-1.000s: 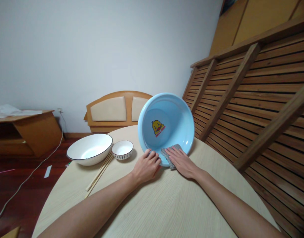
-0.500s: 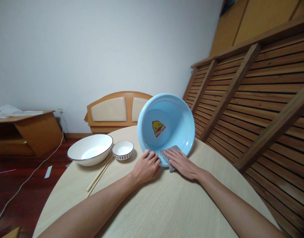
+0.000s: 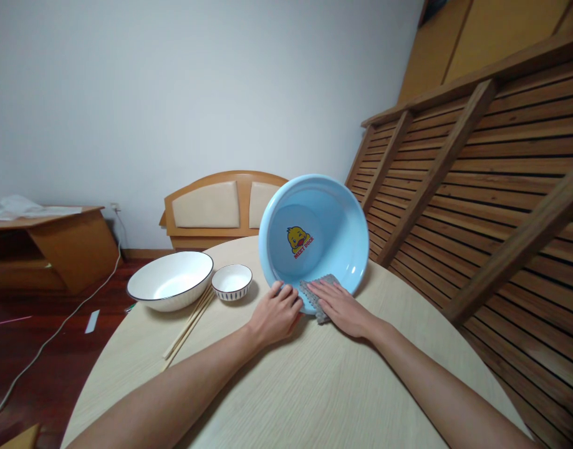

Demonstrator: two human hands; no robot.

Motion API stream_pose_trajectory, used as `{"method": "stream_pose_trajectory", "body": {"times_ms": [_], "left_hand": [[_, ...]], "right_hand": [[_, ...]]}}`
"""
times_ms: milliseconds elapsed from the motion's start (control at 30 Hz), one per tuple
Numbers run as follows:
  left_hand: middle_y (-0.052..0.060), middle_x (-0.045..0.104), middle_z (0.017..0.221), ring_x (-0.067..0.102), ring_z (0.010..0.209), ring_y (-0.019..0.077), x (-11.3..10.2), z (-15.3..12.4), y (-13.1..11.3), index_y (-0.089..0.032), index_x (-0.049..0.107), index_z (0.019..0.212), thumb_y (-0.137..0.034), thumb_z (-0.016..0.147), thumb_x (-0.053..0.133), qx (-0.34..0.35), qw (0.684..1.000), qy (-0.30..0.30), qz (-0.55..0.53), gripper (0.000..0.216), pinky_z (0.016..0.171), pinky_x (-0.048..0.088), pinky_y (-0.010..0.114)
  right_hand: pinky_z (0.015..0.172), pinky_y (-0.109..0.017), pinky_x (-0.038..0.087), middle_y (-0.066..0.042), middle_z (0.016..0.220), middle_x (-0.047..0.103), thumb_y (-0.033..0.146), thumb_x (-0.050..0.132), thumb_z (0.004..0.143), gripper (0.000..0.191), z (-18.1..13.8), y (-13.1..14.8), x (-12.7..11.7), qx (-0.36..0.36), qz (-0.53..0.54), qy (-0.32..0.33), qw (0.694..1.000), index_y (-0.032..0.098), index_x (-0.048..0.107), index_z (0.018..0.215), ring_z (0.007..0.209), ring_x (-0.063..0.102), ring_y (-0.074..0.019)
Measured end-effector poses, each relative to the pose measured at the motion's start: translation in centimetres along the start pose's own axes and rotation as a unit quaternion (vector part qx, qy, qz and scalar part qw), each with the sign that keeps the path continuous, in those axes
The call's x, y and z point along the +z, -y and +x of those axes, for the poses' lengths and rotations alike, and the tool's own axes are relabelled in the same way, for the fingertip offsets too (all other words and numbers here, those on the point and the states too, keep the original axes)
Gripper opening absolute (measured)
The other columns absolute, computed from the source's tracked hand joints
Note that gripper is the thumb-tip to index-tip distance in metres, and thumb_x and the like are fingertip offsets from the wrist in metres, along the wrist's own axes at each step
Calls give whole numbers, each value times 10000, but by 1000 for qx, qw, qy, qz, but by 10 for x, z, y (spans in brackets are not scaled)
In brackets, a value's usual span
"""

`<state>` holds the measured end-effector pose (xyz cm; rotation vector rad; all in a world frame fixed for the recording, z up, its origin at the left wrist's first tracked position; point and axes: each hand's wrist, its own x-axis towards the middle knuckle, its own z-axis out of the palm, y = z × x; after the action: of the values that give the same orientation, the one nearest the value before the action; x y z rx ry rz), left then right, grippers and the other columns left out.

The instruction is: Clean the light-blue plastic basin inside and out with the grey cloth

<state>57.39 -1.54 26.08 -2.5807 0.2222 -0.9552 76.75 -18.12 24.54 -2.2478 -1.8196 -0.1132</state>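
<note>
Basin (image 3: 326, 231), light blue and round, tipped up on its side over the tabletop, its hollow facing the viewer; the place where it meets the table (image 3: 290, 386) is hidden behind the hands. On its inner bottom is a yellow duck picture (image 3: 297, 241) with red lettering, "MEET DUCK", running at a slant beneath.

Left hand (image 3: 277, 312): grasping the basin by the near, lower part of its rim, fingers curled over the edge, thumb out of sight.

Right hand (image 3: 340, 305): laid over a grey cloth (image 3: 311, 298) with a scalloped edge, fingers extended and pressing it against the lower inner wall and rim. A corner of the cloth hangs below the rim. The thumb is concealed, so whether the hand also pinches the cloth from beneath cannot be determined.

To the left of the basin, and apart from it, stands a small bowl (image 3: 231, 280), white with a dark rim and dark marks around the outside. Farther left, near the table's edge, is a large bowl (image 3: 171, 279), also white and dark-rimmed. Several chopsticks (image 3: 187, 330) lie aslant on the table, their far ends between the two bowls.

Background: a headboard (image 3: 206, 204) with cream panels beyond the table; a slatted wooden frame (image 3: 454, 187) leaning at right; a low cabinet (image 3: 78, 252) at left.
</note>
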Motion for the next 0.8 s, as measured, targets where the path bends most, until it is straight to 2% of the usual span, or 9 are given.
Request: {"method": "stream_pose_trajectory", "body": {"times_ms": [167, 367, 467, 700, 800], "left_hand": [[63, 675, 990, 551, 977, 231, -1, 1, -1, -167, 649, 993, -375, 977, 633, 0, 1000, 4, 3, 210, 980, 342, 408], [69, 680, 1008, 555, 1006, 233, 1, 2, -3, -167, 656, 1029, -372, 986, 614, 2, 1000, 3, -1, 214, 989, 345, 408], [75, 679, 1012, 557, 1010, 235, 1, 3, -4, -166, 656, 1042, -371, 996, 602, 2, 1000, 11, -1, 217, 977, 351, 409], [77, 677, 992, 556, 970, 230, -1, 7, -5, -163, 644, 968, -357, 986, 611, 12, 1000, 26, -1, 197, 917, 361, 404], [71, 682, 985, 554, 964, 230, 1, 7, -6, -168, 641, 957, -341, 974, 615, 17, 1000, 17, 2, 176, 913, 354, 402]], "right_hand": [[1253, -600, 202, -40, 1642, 375, 371, 212, 1076, 566, 1, -11, 2, 53, -62, -16, 997, 226, 380, 1596, 1543, 260, -286], [1240, -569, 264, -25, 1643, 368, 394, 149, 1089, 573, 13, 7, 7, 3, 1, 18, 1000, 263, 324, 1619, 1531, 297, -268], [1243, -534, 268, -32, 1641, 371, 414, 148, 1091, 581, 23, 6, 6, -3, 7, 39, 999, 251, 333, 1616, 1526, 311, -261], [1193, -642, 292, -103, 1589, 459, 349, 247, 1074, 547, 47, -17, 10, 67, -56, 27, 996, 206, 454, 1559, 1491, 367, -349], [1199, -551, 342, -99, 1566, 492, 285, 284, 1069, 517, 60, -10, 19, 7, -30, 20, 999, 199, 479, 1540, 1450, 443, -297]]}}
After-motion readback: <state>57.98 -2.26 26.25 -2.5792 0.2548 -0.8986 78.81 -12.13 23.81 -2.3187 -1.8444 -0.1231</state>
